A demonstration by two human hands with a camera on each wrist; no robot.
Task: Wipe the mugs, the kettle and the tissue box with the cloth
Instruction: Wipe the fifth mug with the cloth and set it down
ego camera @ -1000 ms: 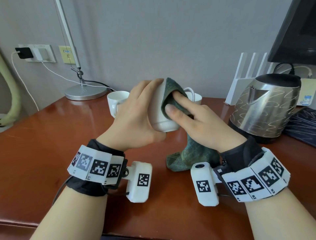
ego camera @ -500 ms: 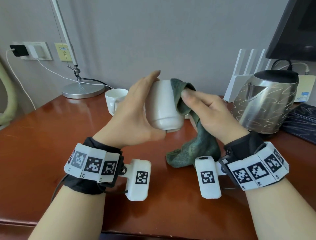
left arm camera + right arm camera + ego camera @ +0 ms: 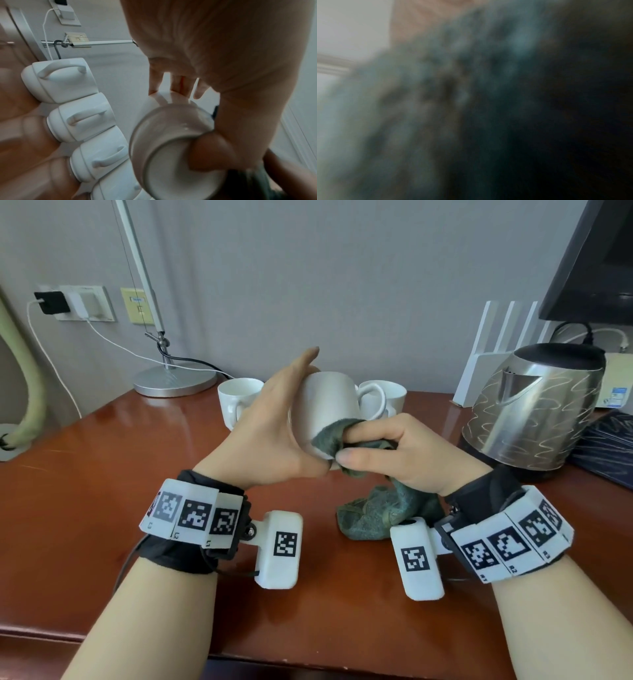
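My left hand [image 3: 274,434] grips a white mug [image 3: 329,405], held tilted above the table with its handle to the right. In the left wrist view the mug's mouth [image 3: 171,162] faces the camera, with my thumb at its rim. My right hand [image 3: 387,450] grips a dark green cloth [image 3: 383,515] and presses a fold of it against the mug's lower end. The rest of the cloth hangs down to the table. Blurred cloth [image 3: 453,94] fills the right wrist view. A steel kettle [image 3: 534,412] stands at the right.
Two more white mugs [image 3: 239,398] [image 3: 394,398] stand behind the held one; a row of mugs [image 3: 80,119] shows in the left wrist view. A lamp base [image 3: 174,378] is at the back left. A dark patterned object [image 3: 609,446] lies right of the kettle, on the brown table [image 3: 102,474].
My right hand has slid the cloth from the mug's upper side down to its lower end. The mug has turned in my left hand, so its handle now shows on the right.
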